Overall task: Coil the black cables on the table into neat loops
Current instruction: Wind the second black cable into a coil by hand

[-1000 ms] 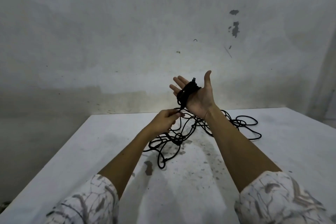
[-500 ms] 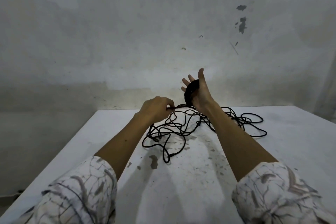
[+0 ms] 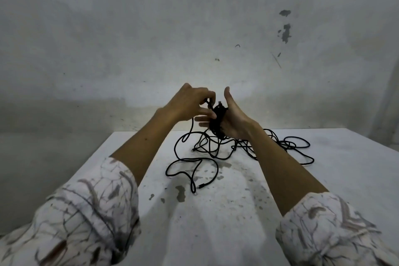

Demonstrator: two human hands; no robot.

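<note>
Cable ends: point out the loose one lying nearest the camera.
The plug end on the white table, pointing left beside the narrow near loop. The other visible ends are raised: one sticks up from the coil round the right hand.

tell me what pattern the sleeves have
White with a grey-brown, crackled, branch-like print, seen in the head view on the left sleeve and right sleeve.

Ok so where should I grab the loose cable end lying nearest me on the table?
Pinch the loose cable end just behind its plug, coming straight down from above. It lies flat on the table, clear of the tangle, with bare surface on both sides for fingertips.
</note>
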